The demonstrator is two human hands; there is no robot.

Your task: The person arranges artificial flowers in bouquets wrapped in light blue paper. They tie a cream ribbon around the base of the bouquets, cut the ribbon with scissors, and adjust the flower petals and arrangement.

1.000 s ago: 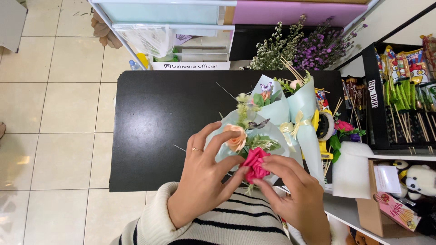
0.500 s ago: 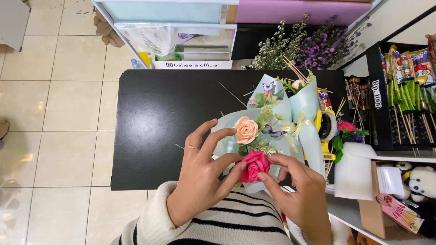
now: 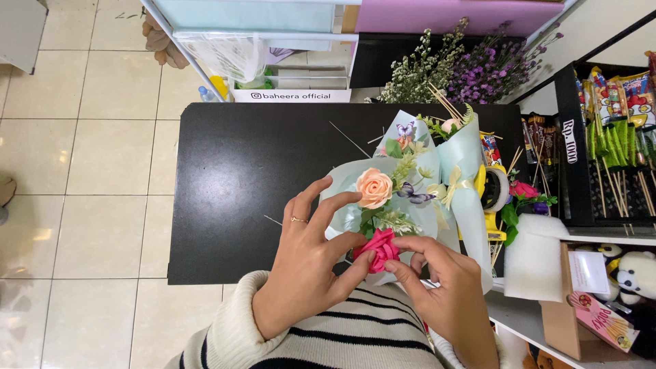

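A small bouquet [image 3: 410, 198] wrapped in pale blue paper lies on the black table [image 3: 253, 171], with a peach rose [image 3: 374, 187], green sprigs and butterfly trims. Over its near end sits a pink flower [image 3: 380, 249]. My left hand [image 3: 307, 273], a ring on one finger, pinches the pink flower from the left with thumb and forefinger. From the right, my right hand [image 3: 447, 287] grips the same flower with its fingertips. A second wrapped bouquet [image 3: 459, 147] with thin wooden sticks lies just behind and to the right.
A yellow tape dispenser [image 3: 493, 198] stands right of the bouquets. Dried white and purple flowers [image 3: 458, 65] rise at the table's far edge. A black rack of snacks [image 3: 615, 123] is on the right, with a cardboard box and plush panda [image 3: 639, 273] below. Tiled floor lies left.
The bouquet has turned so the peach rose now faces up. Both hands shifted slightly with the pink flower, still held at the bouquet's near end.
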